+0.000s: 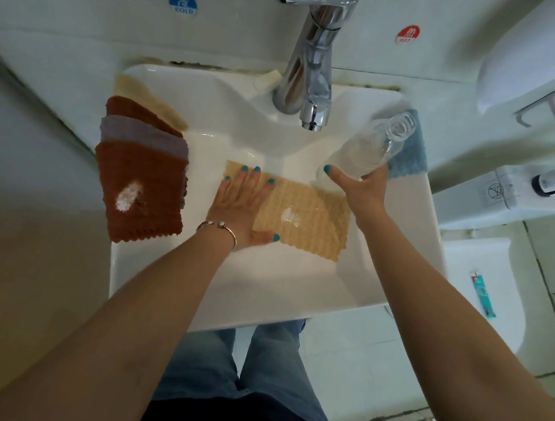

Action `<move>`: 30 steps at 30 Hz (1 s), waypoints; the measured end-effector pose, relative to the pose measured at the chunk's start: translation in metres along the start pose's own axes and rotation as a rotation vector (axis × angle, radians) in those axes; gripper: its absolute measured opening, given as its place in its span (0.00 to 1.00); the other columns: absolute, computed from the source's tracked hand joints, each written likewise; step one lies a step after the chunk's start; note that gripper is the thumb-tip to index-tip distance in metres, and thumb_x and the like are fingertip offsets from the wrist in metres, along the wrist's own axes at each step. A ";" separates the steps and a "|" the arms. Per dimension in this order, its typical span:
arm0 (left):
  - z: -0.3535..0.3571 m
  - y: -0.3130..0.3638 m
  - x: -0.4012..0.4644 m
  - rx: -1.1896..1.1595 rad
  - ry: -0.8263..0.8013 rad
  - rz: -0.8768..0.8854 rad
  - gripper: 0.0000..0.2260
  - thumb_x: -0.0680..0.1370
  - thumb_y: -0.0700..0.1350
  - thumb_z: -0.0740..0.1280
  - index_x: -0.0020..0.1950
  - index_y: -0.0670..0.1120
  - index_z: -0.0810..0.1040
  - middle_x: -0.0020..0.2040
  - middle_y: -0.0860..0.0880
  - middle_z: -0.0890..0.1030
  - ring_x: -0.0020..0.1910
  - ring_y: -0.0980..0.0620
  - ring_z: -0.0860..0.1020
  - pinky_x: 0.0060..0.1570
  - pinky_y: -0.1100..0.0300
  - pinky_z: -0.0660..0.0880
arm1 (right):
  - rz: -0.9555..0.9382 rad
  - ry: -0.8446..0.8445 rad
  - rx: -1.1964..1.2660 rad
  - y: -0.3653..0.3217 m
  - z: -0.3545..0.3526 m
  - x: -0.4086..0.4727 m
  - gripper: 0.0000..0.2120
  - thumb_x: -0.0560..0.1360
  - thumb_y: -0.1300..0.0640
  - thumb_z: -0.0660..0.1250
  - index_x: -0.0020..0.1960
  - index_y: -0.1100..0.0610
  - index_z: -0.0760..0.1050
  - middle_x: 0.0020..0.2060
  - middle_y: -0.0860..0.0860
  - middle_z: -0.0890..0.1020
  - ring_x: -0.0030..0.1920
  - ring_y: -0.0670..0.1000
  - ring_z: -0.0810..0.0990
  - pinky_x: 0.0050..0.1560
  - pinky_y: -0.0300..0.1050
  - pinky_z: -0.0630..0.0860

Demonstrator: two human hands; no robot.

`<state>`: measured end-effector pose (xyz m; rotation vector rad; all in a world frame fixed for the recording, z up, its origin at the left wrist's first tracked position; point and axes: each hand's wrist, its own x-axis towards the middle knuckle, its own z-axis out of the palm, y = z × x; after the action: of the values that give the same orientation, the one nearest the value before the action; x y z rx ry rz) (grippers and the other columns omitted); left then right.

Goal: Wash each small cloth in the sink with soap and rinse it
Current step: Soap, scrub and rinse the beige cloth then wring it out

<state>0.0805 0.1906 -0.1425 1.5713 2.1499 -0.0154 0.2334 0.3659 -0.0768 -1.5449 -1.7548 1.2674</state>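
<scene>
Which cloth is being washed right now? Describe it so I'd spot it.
Look in the white sink basin, below the chrome tap. The tan waffle cloth lies spread flat under the left hand, bearing a white soap patch; the other cloths sit on the sink's rim.

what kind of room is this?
Most likely a bathroom: a white washbasin under a chrome tap, hot and cold stickers on the tiled wall, and a toothpaste-like tube on the white fixture beside it.
</scene>
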 end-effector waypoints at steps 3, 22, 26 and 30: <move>0.000 0.000 0.001 0.005 -0.001 -0.002 0.49 0.71 0.73 0.58 0.76 0.56 0.29 0.75 0.50 0.26 0.74 0.48 0.26 0.72 0.48 0.31 | 0.052 -0.035 0.024 0.003 0.003 0.000 0.38 0.63 0.54 0.82 0.68 0.54 0.68 0.56 0.46 0.79 0.56 0.46 0.77 0.57 0.42 0.74; -0.002 -0.001 0.000 -0.017 -0.008 0.000 0.49 0.70 0.75 0.58 0.77 0.56 0.32 0.76 0.50 0.28 0.74 0.48 0.27 0.73 0.47 0.32 | 0.016 -0.099 -0.064 0.010 -0.021 -0.093 0.32 0.64 0.60 0.81 0.64 0.55 0.70 0.58 0.48 0.77 0.57 0.46 0.77 0.59 0.50 0.78; -0.003 0.000 0.000 -0.036 -0.012 -0.014 0.50 0.68 0.75 0.59 0.77 0.57 0.32 0.76 0.51 0.28 0.74 0.49 0.27 0.73 0.48 0.32 | -0.066 -0.146 0.012 -0.017 -0.022 -0.114 0.29 0.65 0.63 0.80 0.61 0.51 0.72 0.57 0.47 0.77 0.57 0.46 0.77 0.57 0.47 0.79; -0.005 0.000 -0.005 -0.079 -0.005 -0.025 0.49 0.68 0.74 0.60 0.77 0.58 0.35 0.77 0.52 0.30 0.75 0.51 0.28 0.74 0.49 0.33 | -0.158 -0.140 0.067 -0.054 -0.025 -0.124 0.28 0.66 0.62 0.80 0.61 0.52 0.73 0.58 0.47 0.77 0.58 0.45 0.77 0.56 0.46 0.79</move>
<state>0.0802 0.1876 -0.1356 1.4985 2.1395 0.0566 0.2581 0.2608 0.0076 -1.2805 -1.8598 1.3685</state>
